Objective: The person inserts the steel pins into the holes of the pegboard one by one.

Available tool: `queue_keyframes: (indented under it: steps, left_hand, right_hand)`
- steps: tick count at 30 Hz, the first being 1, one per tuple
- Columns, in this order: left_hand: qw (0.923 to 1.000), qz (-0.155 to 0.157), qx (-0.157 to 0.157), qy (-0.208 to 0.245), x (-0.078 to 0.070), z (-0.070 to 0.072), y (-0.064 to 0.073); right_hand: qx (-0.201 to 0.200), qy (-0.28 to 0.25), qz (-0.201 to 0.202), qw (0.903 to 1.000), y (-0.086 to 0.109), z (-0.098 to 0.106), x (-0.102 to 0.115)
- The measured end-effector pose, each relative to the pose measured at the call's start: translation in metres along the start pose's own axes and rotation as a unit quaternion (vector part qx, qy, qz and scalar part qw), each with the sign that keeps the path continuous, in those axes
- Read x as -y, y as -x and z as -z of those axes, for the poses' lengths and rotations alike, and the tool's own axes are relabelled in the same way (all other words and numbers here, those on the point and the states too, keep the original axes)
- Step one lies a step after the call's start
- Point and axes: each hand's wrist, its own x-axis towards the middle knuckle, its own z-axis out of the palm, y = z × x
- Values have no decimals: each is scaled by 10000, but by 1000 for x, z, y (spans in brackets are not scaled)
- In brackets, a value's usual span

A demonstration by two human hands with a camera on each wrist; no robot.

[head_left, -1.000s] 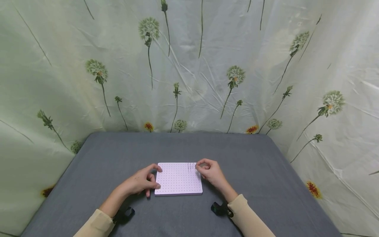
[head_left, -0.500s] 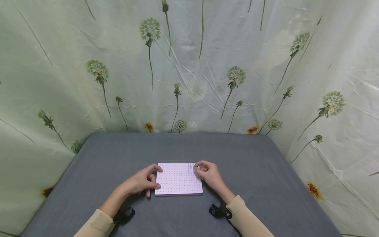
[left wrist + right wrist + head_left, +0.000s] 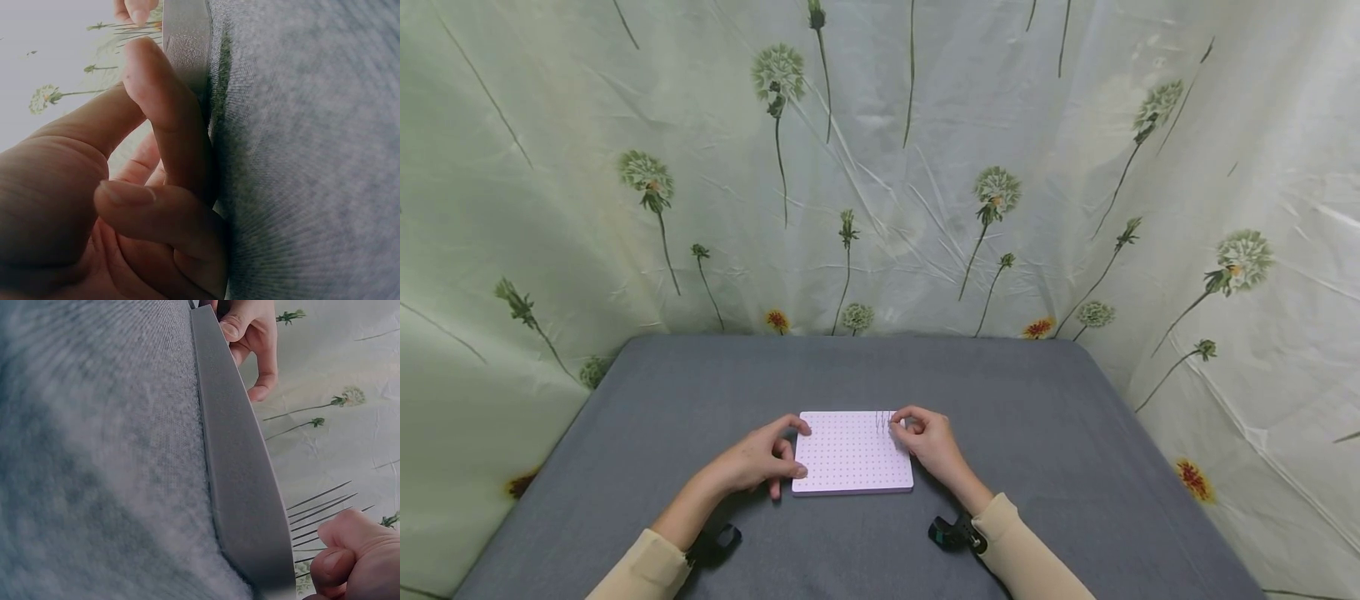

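Note:
A pale pink-white board (image 3: 850, 462) with a grid of small holes lies flat on the table. My left hand (image 3: 760, 457) grips its left edge, thumb and index finger on the top face and other fingers beside it. Several thin dark needles (image 3: 883, 422) stand upright near the far right corner. There my right hand (image 3: 931, 435) pinches one thin needle between thumb and index finger; the fingertips hide part of it. In the right wrist view, the needles (image 3: 319, 495) stick out of the board's top (image 3: 244, 469) in a row close to the right fingers.
Grey cloth (image 3: 850, 542) covers the table around the board. A pale curtain (image 3: 895, 192) printed with dandelions hangs behind and at both sides. A black camera mount (image 3: 951, 533) sits at the right wrist and another (image 3: 715, 546) at the left.
My right hand has shifted slightly left with its pinch, closer to the standing needles, and has stayed nearly still over the last half second. The left hand and board have not moved.

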Motion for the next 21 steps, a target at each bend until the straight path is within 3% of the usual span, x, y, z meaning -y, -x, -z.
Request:
queue_keyframes:
  steps: [12,21]
  left_hand:
    - [10000,30,-4,-51,1,1,2]
    - [10000,-21,23,33,2,0,1]
  right_hand:
    - [-12,720,344,9968,0,-4,-1]
    - [-14,816,317,9962,0,-4,0]
